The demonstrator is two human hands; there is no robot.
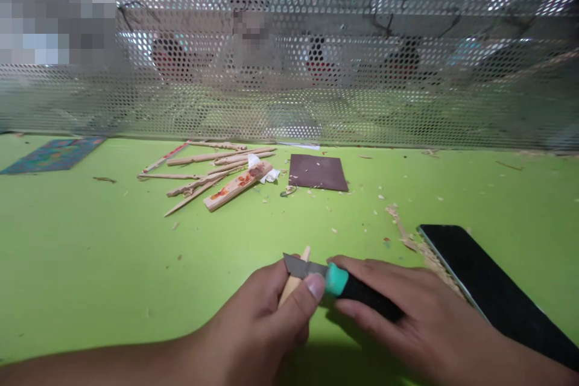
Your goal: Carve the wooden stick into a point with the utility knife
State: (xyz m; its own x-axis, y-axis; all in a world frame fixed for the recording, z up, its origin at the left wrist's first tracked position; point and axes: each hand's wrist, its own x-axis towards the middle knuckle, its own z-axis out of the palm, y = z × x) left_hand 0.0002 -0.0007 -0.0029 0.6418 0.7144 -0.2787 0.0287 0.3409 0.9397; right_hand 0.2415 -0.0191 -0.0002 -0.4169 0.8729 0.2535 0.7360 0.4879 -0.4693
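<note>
My left hand (275,307) is closed around a small pale wooden stick (289,289), whose narrow tip points up and away from me. In my right hand (407,307) is a carving knife (366,297) with a black handle and a teal collar. Its flat grey blade lies across the stick near the tip, pointing left. My left thumb presses by the blade's base, close to the collar. The lower end of the stick is hidden inside my left hand.
Several carved wooden sticks (199,184) lie behind my hands, beside a stained wood block (237,187) and crumpled tissue (270,175). A brown sandpaper sheet (318,172) is right of them. A dark phone (493,289) lies at right by wood shavings (432,259). A perforated metal screen (289,84) closes the back.
</note>
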